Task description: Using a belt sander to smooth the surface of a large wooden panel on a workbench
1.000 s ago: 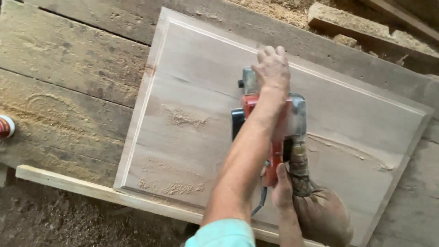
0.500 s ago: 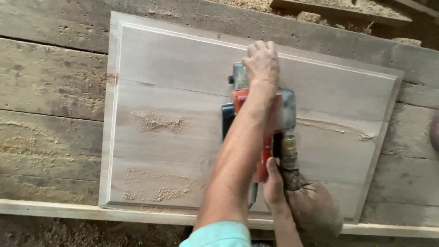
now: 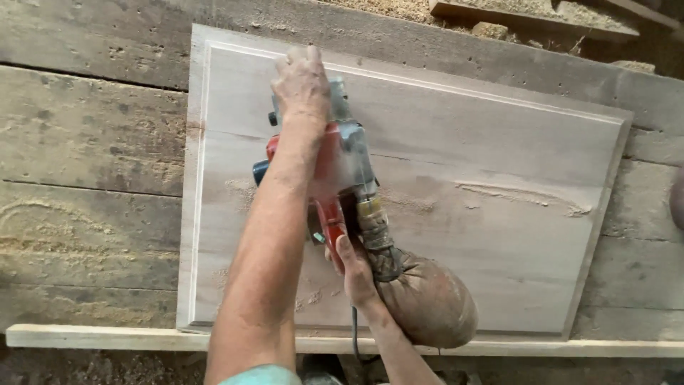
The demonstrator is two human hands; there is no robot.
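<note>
Firmly, both hands' grip closed on sander [image 3: 335, 160]

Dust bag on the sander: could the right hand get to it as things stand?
Probably yes. The right hand grips the sander's red rear handle, right beside the brown dust bag, with nothing between them; it would have to let go first.

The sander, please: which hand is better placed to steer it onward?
Left, probably: the left hand presses the front of the sander, while the right hand grips its rear handle.
</note>
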